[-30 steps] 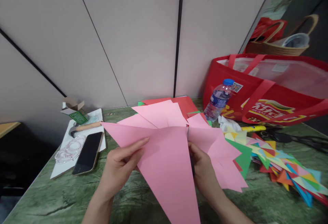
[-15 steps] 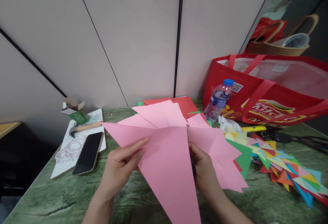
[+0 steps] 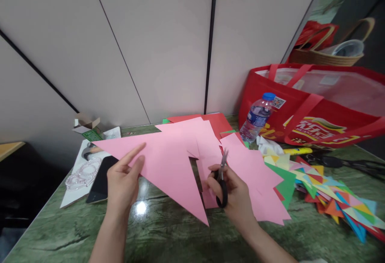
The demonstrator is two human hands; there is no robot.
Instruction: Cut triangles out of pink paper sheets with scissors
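Note:
My left hand (image 3: 124, 178) pinches a large triangular piece of pink paper (image 3: 162, 162) between thumb and fingers, holding it above the table. A pair of black-handled scissors (image 3: 221, 182) is in my right hand (image 3: 236, 194), the metal blades pointing up and away from me. Behind and beneath the scissors lie more pink sheets (image 3: 255, 174), some with pointed, zigzag edges. A narrow gap separates the held triangle's right edge from the pink paper near my right hand. Red paper (image 3: 218, 122) and green paper (image 3: 287, 182) stick out from under the pink pile.
At left are a phone (image 3: 100, 180), beaded strands (image 3: 82, 174), a hammer (image 3: 89, 150) and a small box (image 3: 88, 126). A water bottle (image 3: 257, 118) stands before a red bag (image 3: 313, 106). Colourful folded paper (image 3: 337, 194) lies at right. A panel wall (image 3: 165, 46) rises behind.
The pink triangle has moved left and tilted, away from the scissors. My right hand has shifted slightly left and turned, so the scissors now show, clear of the triangle.

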